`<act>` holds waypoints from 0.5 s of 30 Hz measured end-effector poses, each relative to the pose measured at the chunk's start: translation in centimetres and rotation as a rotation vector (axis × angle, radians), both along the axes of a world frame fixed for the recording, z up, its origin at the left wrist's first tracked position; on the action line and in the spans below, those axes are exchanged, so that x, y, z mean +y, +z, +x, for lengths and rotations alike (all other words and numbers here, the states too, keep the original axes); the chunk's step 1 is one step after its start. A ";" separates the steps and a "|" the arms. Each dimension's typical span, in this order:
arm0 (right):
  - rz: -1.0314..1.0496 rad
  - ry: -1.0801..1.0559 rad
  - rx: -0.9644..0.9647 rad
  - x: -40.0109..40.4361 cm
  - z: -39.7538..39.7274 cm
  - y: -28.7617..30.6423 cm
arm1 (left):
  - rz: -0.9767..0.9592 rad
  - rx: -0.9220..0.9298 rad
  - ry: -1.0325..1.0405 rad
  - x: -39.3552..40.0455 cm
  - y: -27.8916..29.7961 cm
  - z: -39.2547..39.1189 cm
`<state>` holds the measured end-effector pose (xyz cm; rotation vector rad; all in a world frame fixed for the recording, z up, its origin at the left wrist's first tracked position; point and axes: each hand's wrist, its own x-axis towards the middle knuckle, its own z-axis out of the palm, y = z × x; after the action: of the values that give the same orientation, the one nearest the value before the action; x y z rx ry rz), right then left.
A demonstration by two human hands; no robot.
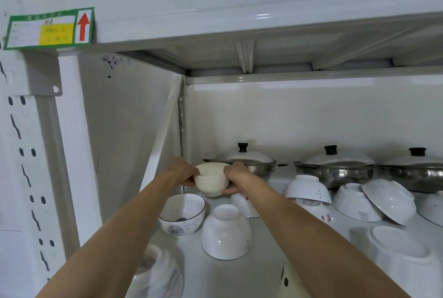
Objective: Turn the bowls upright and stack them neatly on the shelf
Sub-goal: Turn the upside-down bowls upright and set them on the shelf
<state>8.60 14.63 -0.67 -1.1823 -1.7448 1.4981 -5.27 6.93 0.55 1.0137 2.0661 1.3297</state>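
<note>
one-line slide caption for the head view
Both hands hold a cream bowl upright above a shelf of mostly upturned bowls.

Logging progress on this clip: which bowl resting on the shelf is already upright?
The flower-patterned bowl at the left, dark-rimmed, mouth up. The other bowls resting on the shelf sit upside down or tilted.

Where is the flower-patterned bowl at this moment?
The flower-patterned bowl stands upright at the shelf's left side, beside an upturned white bowl, below both hands' cream bowl.

Bare shelf floor between inverted bowl and right-hand bowls
</note>
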 end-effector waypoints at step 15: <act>0.077 -0.189 -0.318 -1.0 -2.0 -0.5 | -0.140 0.224 0.056 0.7 -2.4 -0.9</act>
<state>6.57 13.61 -1.13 -1.5643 -1.8122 1.1710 -6.17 7.63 -1.88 1.0922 2.3327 1.1219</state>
